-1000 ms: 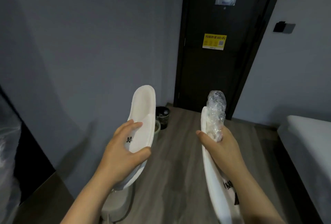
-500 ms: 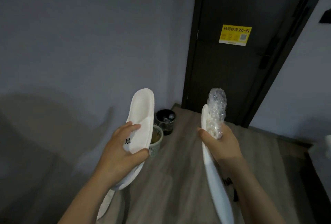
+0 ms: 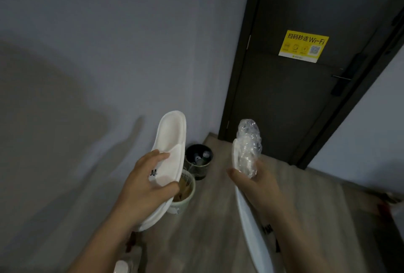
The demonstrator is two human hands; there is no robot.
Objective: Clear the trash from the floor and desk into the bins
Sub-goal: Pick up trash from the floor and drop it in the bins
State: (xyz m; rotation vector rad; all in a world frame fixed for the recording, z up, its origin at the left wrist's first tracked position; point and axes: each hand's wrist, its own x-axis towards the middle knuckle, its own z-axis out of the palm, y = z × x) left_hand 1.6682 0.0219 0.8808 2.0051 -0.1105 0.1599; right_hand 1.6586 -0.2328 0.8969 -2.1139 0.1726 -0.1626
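My left hand grips a white disposable slipper, toe pointing up. In my right hand I hold a second white slipper edge-on, together with a crumpled clear plastic wrapper. Both are held in the air above the wooden floor. Beyond the left slipper, against the wall, stands a small black bin with bottles inside. Closer to me sits a white bin holding brownish trash, partly hidden by my left hand and slipper.
A dark door with a yellow Wi-Fi sticker is ahead on the right. The grey wall runs along the left. A pale object lies on the floor at the bottom edge.
The view has swung left and moved nearer to the wall and the bins; the bed has left the frame. Both hands keep their grip on the slippers and wrapper.
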